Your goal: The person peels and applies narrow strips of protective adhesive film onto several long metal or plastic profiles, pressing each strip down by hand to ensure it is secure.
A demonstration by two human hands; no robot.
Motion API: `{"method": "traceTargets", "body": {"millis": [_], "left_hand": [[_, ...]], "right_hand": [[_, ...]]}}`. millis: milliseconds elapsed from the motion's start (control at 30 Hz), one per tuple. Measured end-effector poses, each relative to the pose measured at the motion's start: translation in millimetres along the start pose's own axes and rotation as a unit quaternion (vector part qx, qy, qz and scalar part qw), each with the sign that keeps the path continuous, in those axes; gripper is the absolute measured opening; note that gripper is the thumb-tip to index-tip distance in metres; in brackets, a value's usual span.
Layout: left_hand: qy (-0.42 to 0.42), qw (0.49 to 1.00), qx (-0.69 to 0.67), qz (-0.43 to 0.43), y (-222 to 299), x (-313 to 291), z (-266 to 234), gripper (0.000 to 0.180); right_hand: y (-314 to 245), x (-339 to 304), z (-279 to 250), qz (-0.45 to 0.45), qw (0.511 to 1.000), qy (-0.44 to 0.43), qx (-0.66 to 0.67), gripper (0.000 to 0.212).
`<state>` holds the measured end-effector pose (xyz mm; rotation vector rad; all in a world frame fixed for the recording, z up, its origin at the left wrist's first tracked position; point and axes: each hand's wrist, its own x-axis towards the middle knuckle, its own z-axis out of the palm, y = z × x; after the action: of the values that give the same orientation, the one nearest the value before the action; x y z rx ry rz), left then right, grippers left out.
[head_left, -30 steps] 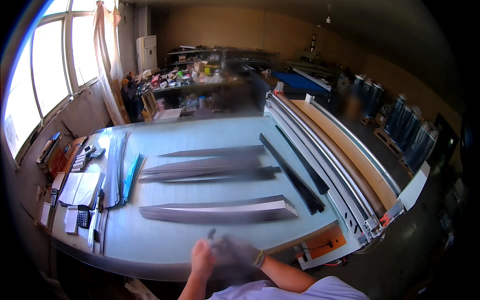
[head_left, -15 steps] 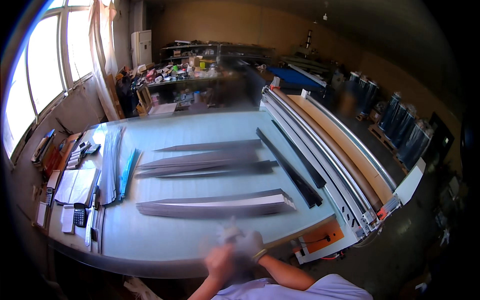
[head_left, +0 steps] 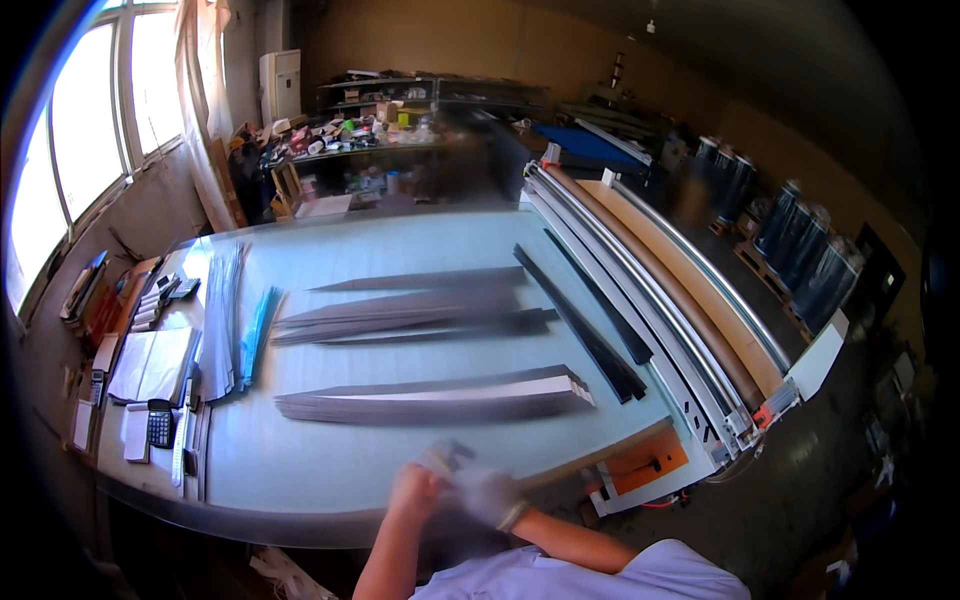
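Just over the near edge of the glass-topped table, my bare left hand is closed, its fingers curled. What it grips, if anything, is hidden. Close on its right, my right hand wears a pale glove and is smeared by motion, so its fingers cannot be made out. A blurred grey shape shows at the fingertips between the two hands; whether it is part of a glove I cannot tell. Beyond the hands lies a stack of long dark grey strips with a white strip along its top.
More grey strips lie farther back, and black strips slant at the right. Pale strips and blue strips lie left, near a calculator and an open notebook. A long roller machine borders the table's right side.
My left hand has moved a little left and up, its forearm now more upright. The right hand stays beside it, still blurred. The table's things have not moved.
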<state>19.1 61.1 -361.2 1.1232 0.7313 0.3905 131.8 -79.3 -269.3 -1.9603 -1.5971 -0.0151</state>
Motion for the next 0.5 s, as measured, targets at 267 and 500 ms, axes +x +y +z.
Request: {"method": "traceTargets", "body": {"millis": [267,500], "left_hand": [[-0.074,0.902,0.248,0.346,32.4,4.7,30.7,0.046],[-0.086,0.973,-0.212,0.002,88.1,21.3,58.7,0.026]], "right_hand": [[3.7,13.3,-1.8,-0.119,0.991,0.038,0.039,0.008],[-17.8,28.4,-17.2,-0.082,0.985,0.008,0.152,0.013]]}}
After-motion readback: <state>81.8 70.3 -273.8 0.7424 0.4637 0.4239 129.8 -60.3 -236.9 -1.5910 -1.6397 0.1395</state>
